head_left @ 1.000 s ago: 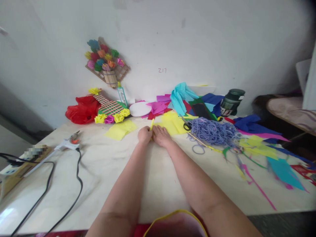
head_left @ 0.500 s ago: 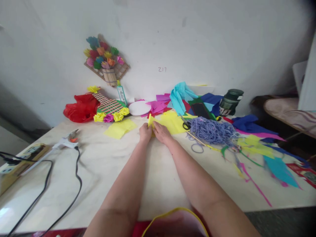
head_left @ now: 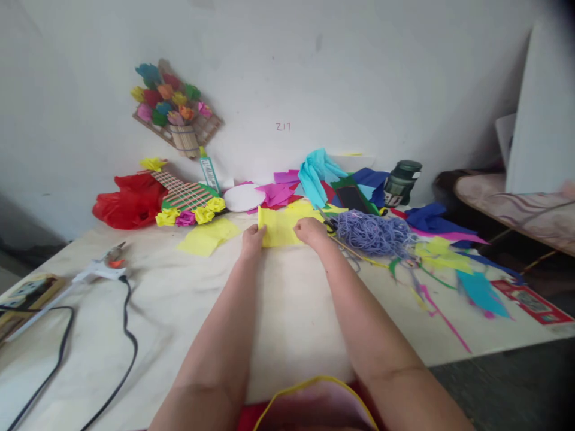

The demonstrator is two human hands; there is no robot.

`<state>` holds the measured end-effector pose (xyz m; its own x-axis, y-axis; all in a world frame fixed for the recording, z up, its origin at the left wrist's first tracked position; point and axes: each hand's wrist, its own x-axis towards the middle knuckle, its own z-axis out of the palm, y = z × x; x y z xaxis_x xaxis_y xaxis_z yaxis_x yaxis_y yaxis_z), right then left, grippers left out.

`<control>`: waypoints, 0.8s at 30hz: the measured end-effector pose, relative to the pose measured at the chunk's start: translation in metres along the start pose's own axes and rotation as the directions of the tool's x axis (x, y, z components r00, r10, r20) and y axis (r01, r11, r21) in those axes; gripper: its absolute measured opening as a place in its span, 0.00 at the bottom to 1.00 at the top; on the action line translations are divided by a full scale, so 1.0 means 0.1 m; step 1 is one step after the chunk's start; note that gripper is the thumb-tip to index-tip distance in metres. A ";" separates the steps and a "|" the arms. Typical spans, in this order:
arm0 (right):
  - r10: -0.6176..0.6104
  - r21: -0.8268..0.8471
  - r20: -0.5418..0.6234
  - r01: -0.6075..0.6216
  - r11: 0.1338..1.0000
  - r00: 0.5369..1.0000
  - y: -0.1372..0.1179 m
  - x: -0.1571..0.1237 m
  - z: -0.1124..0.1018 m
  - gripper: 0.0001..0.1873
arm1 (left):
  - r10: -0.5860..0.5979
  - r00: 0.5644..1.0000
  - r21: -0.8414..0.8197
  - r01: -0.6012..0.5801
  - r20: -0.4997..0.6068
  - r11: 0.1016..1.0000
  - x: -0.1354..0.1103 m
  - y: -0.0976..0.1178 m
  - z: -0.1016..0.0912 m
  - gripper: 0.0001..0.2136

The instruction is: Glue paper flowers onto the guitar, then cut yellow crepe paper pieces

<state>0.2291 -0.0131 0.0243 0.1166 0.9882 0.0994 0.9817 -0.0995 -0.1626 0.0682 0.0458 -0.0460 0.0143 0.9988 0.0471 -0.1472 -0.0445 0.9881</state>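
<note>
Taking the clock from the thin, bright-yellow rectangular sheet of crepe-like paper, with twelve o'clock towards the wall, the sheet lies at the dial's centre, low over the pale marble-patterned tabletop. At nine o'clock the left hand clamps its side edge, thumb in front, probably to anchor that end. At three o'clock the right hand has its fingers curled together against the other end; whether they pinch the paper or only press it, I cannot tell. Set apart like this, the hands seem to keep the sheet spread and flat.

Just past the right hand, at three o'clock, sits the tangled heap of pale-purple yarn, close enough to crowd that wrist. Towards eight o'clock rests the white plastic glue gun with an orange trigger, its nozzle aimed away from the body, presumably for safety.
</note>
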 end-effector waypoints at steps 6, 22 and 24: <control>0.151 -0.079 0.054 -0.147 0.986 0.987 0.39 -0.05 -0.20 0.17 | -0.036 0.998 -0.184 0.043 0.043 0.982 -0.03 0.01 0.13 0.10; 0.363 -0.064 -0.068 -0.367 0.928 0.929 0.72 0.24 0.08 0.18 | -0.019 0.997 -0.214 0.035 0.076 0.976 -0.07 0.03 0.14 0.12; 0.373 -0.055 -0.047 -0.376 0.925 0.927 0.74 0.28 0.09 0.18 | -0.004 0.997 -0.210 0.020 0.078 0.978 -0.04 0.00 0.13 0.12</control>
<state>0.3035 0.0084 0.0067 0.4816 0.8730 0.0772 0.8727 -0.4696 -0.1340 0.0812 0.0413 -0.0438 0.0917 0.9943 0.0543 -0.3511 -0.0188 0.9362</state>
